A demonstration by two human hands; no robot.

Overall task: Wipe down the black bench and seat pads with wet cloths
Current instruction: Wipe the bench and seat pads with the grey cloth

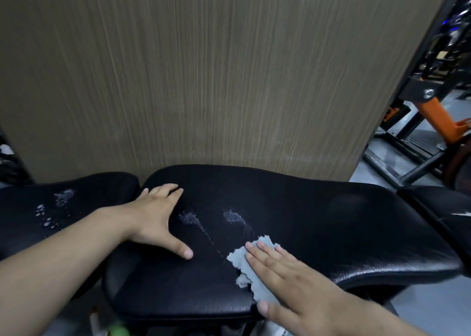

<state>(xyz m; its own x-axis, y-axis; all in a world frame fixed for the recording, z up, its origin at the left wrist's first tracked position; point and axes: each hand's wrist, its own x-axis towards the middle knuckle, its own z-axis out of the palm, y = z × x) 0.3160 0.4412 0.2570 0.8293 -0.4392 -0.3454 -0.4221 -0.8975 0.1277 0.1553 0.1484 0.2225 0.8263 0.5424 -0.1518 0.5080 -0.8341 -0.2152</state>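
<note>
Grey cloth (240, 260) lies on the black pad (318, 221) under the flat, spread fingers of the right hand (293, 282), while the left hand (155, 215) rests splayed beside wet patches (188, 218).

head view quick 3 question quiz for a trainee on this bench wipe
1. True or false: the right hand presses a grey cloth flat on the long black pad.
2. What does the left hand touch? A) the cloth B) the long pad C) the right hand
3. Fill in: droplets also lie on the ____ pad, left of the long one.

Key: 1 true; 2 B; 3 smaller, meaning the smaller pad.
</note>
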